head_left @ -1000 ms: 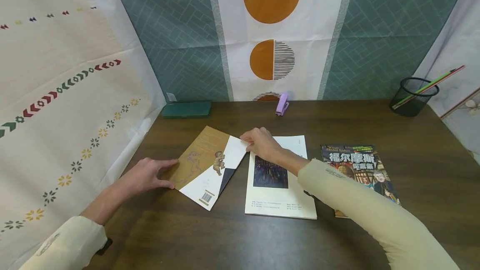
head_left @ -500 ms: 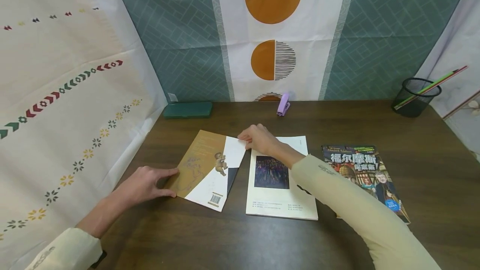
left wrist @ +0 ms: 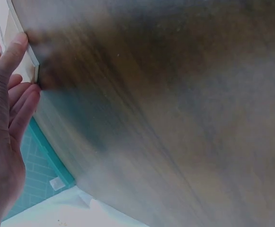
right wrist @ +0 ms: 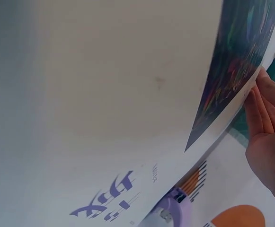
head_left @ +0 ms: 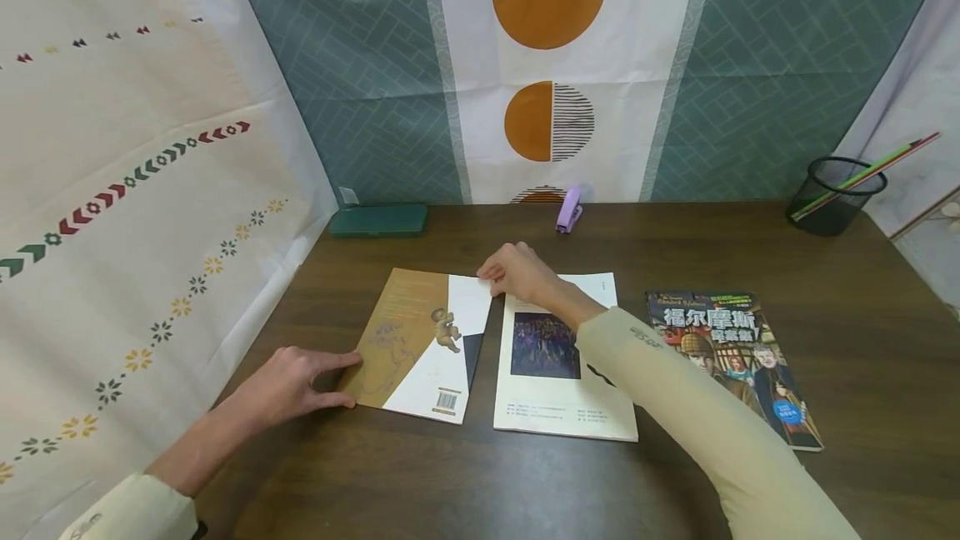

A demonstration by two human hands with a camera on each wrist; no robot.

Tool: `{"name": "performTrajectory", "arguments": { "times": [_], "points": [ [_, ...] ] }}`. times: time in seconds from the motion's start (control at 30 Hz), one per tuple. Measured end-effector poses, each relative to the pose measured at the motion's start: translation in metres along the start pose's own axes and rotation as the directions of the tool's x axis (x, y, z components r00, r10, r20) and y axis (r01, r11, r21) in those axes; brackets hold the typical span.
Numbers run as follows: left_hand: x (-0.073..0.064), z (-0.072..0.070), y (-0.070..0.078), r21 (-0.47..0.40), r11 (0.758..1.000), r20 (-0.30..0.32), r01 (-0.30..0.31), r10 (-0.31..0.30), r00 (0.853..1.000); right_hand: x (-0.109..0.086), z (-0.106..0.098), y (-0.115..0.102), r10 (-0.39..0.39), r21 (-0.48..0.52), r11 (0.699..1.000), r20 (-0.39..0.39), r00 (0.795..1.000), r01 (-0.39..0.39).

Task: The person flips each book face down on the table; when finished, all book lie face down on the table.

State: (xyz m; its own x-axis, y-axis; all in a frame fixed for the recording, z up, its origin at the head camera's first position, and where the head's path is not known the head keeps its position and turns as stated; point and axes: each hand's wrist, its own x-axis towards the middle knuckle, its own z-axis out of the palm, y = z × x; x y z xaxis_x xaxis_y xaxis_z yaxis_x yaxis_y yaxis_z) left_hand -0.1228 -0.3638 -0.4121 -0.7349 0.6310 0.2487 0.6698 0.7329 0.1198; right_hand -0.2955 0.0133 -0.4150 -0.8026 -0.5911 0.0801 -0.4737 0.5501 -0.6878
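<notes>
A thin tan-and-white book (head_left: 408, 340) with a barcode and a small cherub figure lies on the left of the dark table. Its lower left corner sits between the thumb and fingers of my left hand (head_left: 300, 383). At its upper right corner, my right hand (head_left: 521, 272) pinches the edge. The left wrist view shows the thumb and fingertips of the left hand (left wrist: 14, 109) at a corner of the book. Just to the right lies a white book (head_left: 547, 402) with a dark picture, partly covered by my right forearm; it fills most of the right wrist view.
A comic-style book (head_left: 731, 340) lies on the right, partly under my right sleeve. Along the back stand a green case (head_left: 378, 221), a purple stapler (head_left: 569, 210) and a black mesh cup (head_left: 828, 207) with pencils. Cloth hangs behind the table (head_left: 480, 490).
The tan-and-white book has turned counter-clockwise and lies straighter. My left hand has moved nearer the front with its corner, while my right hand has stayed at the upper right corner.
</notes>
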Motion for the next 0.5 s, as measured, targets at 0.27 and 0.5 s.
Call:
{"name": "performTrajectory", "arguments": {
  "times": [0.27, 0.5],
  "points": [
    [-0.0032, 0.0037, 0.0012, -0.023, 1.000, -0.025, -0.007, 0.007, 1.000, 0.0023, 0.0001, 0.0012, 0.030, 0.030, 0.999, 0.001, 1.000, -0.030],
    [-0.0064, 0.0078, 0.0011, -0.027, 1.000, -0.045, -0.014, 0.012, 0.999, 0.0048, 0.0004, 0.0026, 0.040, 0.039, 0.998, -0.005, 0.999, -0.040]
  ]
}}
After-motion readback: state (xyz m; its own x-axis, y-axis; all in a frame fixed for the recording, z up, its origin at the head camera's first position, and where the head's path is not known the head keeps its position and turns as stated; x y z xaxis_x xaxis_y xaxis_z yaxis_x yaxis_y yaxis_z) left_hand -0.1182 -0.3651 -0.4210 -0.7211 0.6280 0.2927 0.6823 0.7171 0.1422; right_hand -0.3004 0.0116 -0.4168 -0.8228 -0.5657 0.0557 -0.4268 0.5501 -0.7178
